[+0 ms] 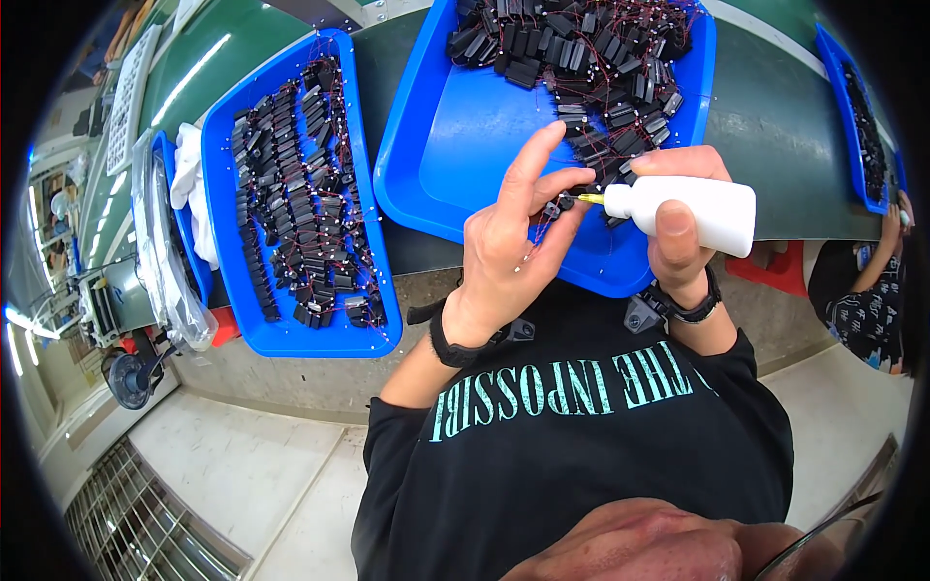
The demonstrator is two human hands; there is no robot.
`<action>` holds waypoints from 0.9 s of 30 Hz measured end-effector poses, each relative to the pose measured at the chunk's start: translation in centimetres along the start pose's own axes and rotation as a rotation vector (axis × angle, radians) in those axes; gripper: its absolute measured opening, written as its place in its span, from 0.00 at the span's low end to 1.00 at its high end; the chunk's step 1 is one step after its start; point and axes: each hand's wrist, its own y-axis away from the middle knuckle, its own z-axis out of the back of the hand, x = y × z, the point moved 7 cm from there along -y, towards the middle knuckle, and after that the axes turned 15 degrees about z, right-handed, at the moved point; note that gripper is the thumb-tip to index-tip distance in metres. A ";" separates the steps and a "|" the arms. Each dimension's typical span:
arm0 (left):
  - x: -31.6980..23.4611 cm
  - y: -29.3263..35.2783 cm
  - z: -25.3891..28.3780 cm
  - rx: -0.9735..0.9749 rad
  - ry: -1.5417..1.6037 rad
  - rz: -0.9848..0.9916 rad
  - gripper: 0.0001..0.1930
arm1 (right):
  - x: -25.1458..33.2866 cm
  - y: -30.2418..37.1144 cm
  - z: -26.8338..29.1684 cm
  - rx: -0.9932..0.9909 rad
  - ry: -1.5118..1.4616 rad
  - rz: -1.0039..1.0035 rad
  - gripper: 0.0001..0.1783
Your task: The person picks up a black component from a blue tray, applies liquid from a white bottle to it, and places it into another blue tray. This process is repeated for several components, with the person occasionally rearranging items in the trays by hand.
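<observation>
Between the thumb and fingers of my left hand (513,228) is a small black part with thin wires (554,208); its index finger points up and away. My right hand (683,242) grips a white squeeze bottle (712,208), tilted on its side. The bottle's yellowish nozzle (593,198) points left and meets or nearly touches the black part. Both hands are above the near side of a blue tray (417,179). Many black rectangular parts with red wires (581,48) are heaped at that tray's far side.
To the left, another blue tray (228,174) holds rows of wired black parts. Clear plastic bags (170,261) and a white cloth (189,179) lie beside it. A third blue tray (852,116) stands far right, near another person (867,290). The green table's edge runs below the trays.
</observation>
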 end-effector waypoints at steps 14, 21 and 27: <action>0.1 0.0 0.0 -0.012 -0.007 0.003 0.34 | 0.1 -0.1 -0.1 0.012 0.010 0.039 0.17; 0.1 0.1 0.0 -0.043 -0.010 -0.032 0.33 | -0.2 0.4 0.4 -0.035 -0.032 0.073 0.19; 0.0 -0.1 0.1 -0.021 -0.002 -0.002 0.34 | -0.2 0.9 0.4 -0.002 -0.134 0.041 0.20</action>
